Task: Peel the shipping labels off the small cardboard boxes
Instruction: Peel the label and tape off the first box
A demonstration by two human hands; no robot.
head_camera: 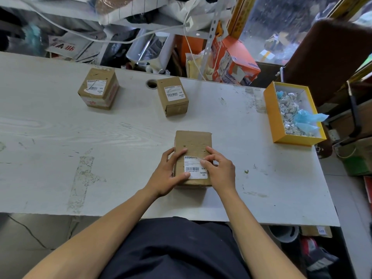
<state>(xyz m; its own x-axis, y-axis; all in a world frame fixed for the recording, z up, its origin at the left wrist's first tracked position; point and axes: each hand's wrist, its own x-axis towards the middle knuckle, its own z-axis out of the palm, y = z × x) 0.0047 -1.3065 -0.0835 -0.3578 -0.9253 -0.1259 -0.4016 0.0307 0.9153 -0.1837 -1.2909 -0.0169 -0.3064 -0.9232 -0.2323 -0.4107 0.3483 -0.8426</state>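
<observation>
A flat brown cardboard box (193, 142) lies on the white table in front of me, with a white shipping label (193, 168) stuck on its near end. My left hand (169, 174) holds the box's left side, thumb lying on the label's lower left corner. My right hand (219, 168) rests on the right side, its fingertips curled at the label's upper right edge. Two more small labelled boxes stand farther back: one at the left (98, 88) and one near the middle (173, 96).
A yellow open box (271, 113) holding crumpled label scraps and blue plastic stands at the table's right edge. A cable hole (152, 83) sits near the far edge. Cluttered shelves, bags and an orange carton (233, 61) lie beyond the table.
</observation>
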